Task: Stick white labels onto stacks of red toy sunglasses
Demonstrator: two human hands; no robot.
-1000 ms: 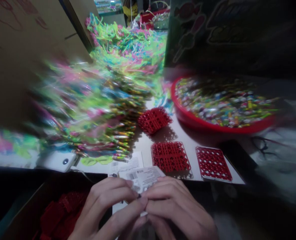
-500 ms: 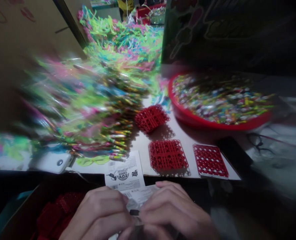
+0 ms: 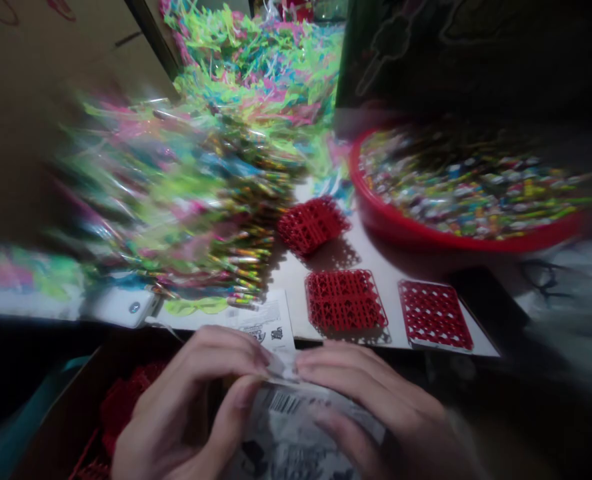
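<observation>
Near the bottom of the head view, my left hand (image 3: 191,390) pinches a white printed label strip (image 3: 286,430) between thumb and fingers. Opposite it, my right hand (image 3: 376,390) grips the same strip, thumb below and fingers on top. Barcode and dark print show on the part hanging between my hands. The strip's far end (image 3: 276,323) lies on the table edge, with lettering partly covered by my fingers. Just beyond my hands sits a stack of red lattice plastic pieces (image 3: 345,303).
Another red lattice stack (image 3: 313,223) and a flat red lattice piece (image 3: 436,315) lie on the white table (image 3: 296,283). A red basin (image 3: 401,230) of wrapped candies stands right. Candy-tipped sticks with bright streamers (image 3: 176,193) pile left. A white phone-like device (image 3: 121,307) and box of red pieces (image 3: 126,400) are nearby.
My hands have risen slightly and opened apart at the thumbs, exposing more of the printed strip below. The view has tilted down and shifted a little left.
</observation>
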